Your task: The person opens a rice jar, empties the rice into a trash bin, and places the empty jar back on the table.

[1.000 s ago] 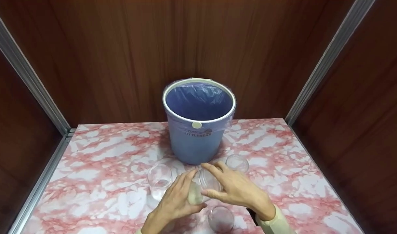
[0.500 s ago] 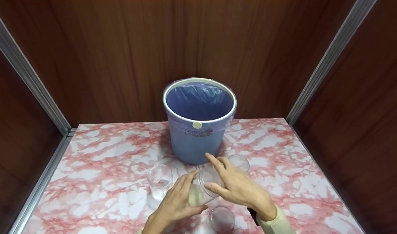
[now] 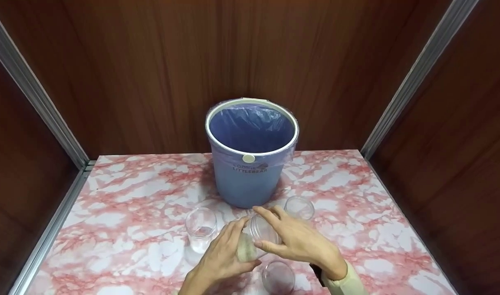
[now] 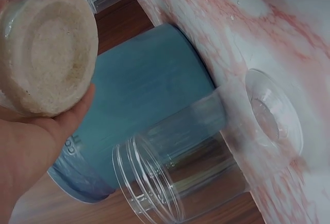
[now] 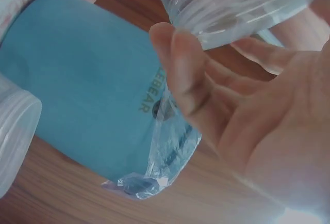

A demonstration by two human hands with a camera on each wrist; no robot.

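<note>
My left hand [image 3: 221, 254] grips a clear plastic jar [image 3: 246, 247] that lies tilted, its base towards the left palm. A beige, round mass fills the jar's base [image 4: 56, 51] in the left wrist view. Over the jar's ridged, clear top end [image 5: 242, 12] my right hand [image 3: 301, 237] curls its thumb and fingers. Whether that end is a screw lid or bare threads is hard to tell. Beside the left hand stands another clear jar [image 3: 200, 227], with a threaded mouth in the left wrist view.
A blue bin [image 3: 247, 184] with a bag liner stands behind the hands. Clear round plastic pieces lie at the right [image 3: 299, 208] and in front [image 3: 278, 277]. The marbled tabletop [image 3: 123, 221] is bounded by dark wooden panels [image 3: 250, 49].
Half a second ago the right hand's fingers were spread and raised further from the jar's top; now they are back round it. The left hand keeps its grip, nearly still.
</note>
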